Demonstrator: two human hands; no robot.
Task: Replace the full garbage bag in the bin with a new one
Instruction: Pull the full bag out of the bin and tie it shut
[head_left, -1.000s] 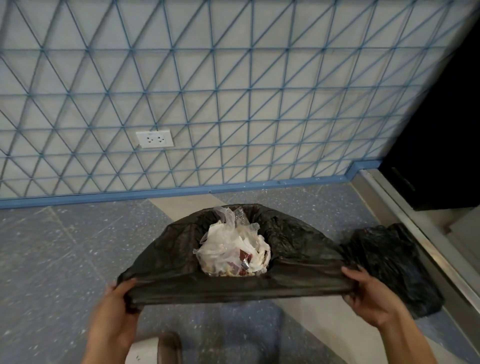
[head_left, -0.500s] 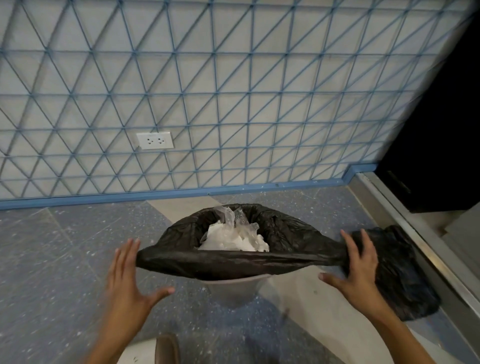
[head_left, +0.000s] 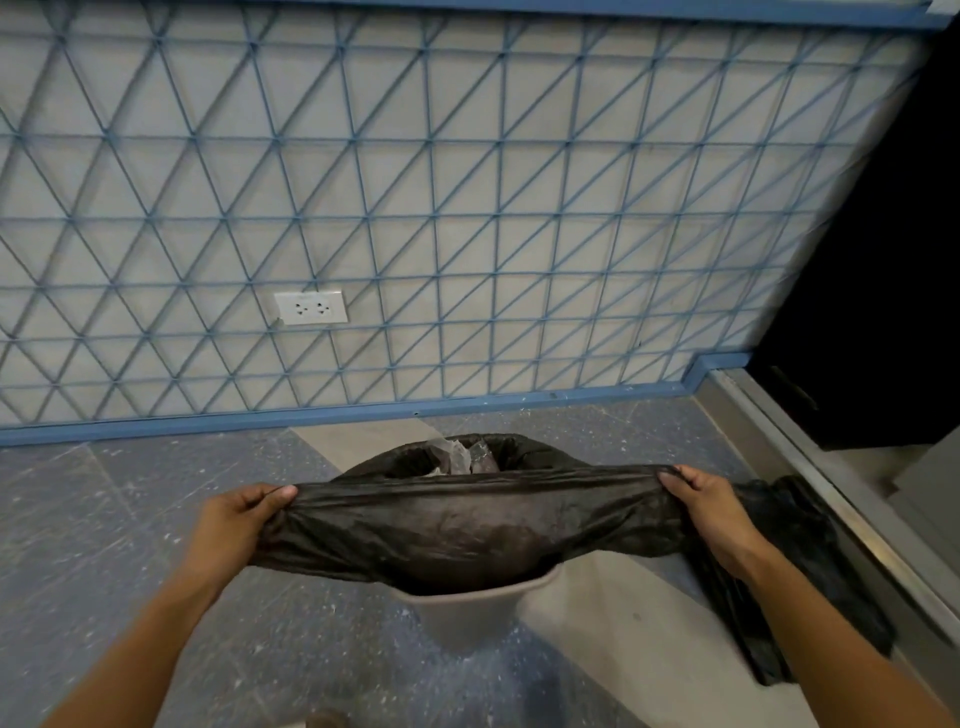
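Note:
A black garbage bag (head_left: 467, 530) full of crumpled white and clear trash (head_left: 457, 454) sits in a small grey bin (head_left: 467, 608) on the floor. My left hand (head_left: 234, 525) grips the bag's near rim at its left end. My right hand (head_left: 711, 512) grips the same rim at its right end. The rim is stretched taut between both hands, above the bin's front edge. A second black bag (head_left: 810, 587) lies crumpled on the floor to the right, partly behind my right forearm.
A wall with a blue triangle lattice and a white socket (head_left: 310, 307) stands close behind the bin. A blue skirting (head_left: 332, 413) runs along its foot. To the right are a metal threshold (head_left: 841, 509) and a dark doorway (head_left: 872, 312).
Both hands let go of the bag's rim half a second ago with fingers spread, then took hold of it again and pulled it taut. The view tilted upward.

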